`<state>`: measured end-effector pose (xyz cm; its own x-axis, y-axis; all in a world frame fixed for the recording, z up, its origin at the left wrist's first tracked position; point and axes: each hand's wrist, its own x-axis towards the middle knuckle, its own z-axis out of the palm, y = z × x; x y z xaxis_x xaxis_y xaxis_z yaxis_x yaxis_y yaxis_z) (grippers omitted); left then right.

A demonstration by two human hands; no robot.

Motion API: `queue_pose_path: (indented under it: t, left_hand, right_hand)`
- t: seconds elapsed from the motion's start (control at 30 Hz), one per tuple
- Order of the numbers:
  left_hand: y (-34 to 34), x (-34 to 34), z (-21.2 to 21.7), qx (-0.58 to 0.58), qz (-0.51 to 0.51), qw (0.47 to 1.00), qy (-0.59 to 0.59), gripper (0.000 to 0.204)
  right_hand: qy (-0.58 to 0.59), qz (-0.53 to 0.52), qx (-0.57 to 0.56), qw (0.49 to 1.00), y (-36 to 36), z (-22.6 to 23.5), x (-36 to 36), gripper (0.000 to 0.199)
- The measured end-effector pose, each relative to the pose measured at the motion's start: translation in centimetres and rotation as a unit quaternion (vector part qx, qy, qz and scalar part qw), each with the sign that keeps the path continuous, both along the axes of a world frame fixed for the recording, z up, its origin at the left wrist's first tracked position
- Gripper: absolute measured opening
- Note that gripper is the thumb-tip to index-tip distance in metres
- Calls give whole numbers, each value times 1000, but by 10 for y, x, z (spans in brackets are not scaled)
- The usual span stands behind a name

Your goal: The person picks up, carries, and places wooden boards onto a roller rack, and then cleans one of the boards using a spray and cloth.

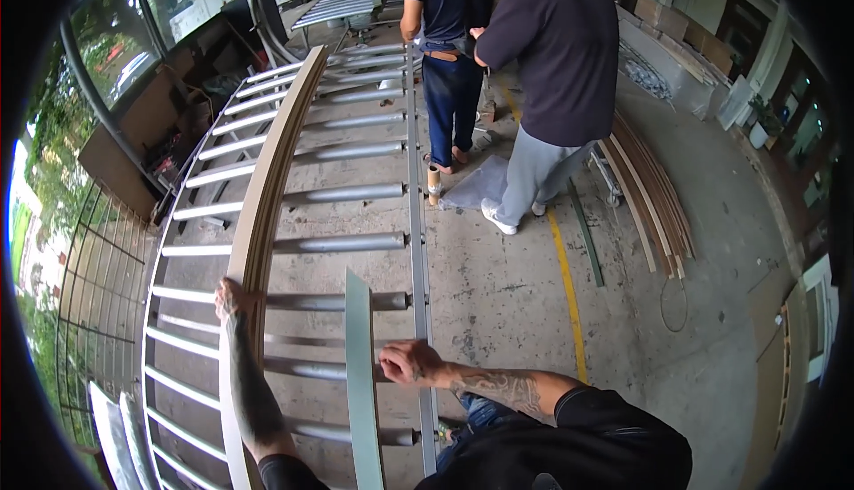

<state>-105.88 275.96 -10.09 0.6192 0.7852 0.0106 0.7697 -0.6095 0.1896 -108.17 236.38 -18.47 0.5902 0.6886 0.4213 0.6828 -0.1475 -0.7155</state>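
Note:
A long stack of beige boards lies lengthwise on the roller conveyor. My left hand grips the stack's left side, its fingers bent around the edge. To the right, a single pale green strip runs from the lower edge over the rollers. My right hand is closed in a fist beside the strip's right edge. Its fingertips are close to that edge, and I cannot tell whether they touch it. Whatever the right fingers might hold is hidden.
Two people, one in dark blue and one in a dark shirt, stand right of the conveyor's far part. Long brown strips lie on the floor at the right, near a yellow floor line. Another rack stands far ahead.

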Motion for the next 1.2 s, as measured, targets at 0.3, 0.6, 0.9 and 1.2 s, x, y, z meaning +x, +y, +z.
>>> queue_pose_path:
  t: [0.3, 0.6, 0.9, 1.2]
  left_hand:
    - [20, -1, 2, -7, 46, 999, 8, 82]
    - [14, -4, 2, -44, 24, 999, 2, 84]
    - [27, -6, 13, -44, -2, 999, 12, 69]
    - [11, 7, 28, -23, -42, 999, 23, 65]
  right_hand:
    - [-44, 1, -11, 999, 18, 12, -5, 4]
    - [-50, 3, -22, 999, 11, 11, -4, 8]
    - [-33, 9, -33, 999, 14, 13, -4, 8]
    - [-34, -12, -34, 999, 8, 12, 0, 6]
